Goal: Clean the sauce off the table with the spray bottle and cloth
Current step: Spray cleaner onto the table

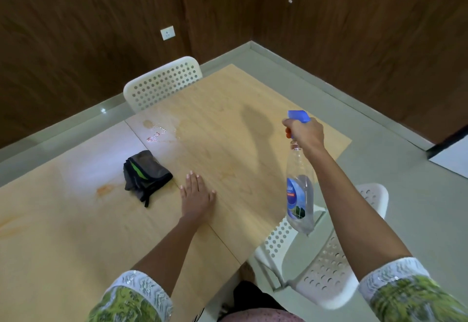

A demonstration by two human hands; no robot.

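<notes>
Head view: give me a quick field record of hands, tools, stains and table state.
right hand: raised above the table, gripping the spray bottle at its blue head, bottle hanging down, part full of clear liquid
left hand: flat on the table, palm down, empty
cloth: dark, folded, green stripe, lying left of the left hand, not touched
wet patch: glistening, far side near a white chair
sauce stain: orange smear left of the cloth
wiping: not yet started
</notes>
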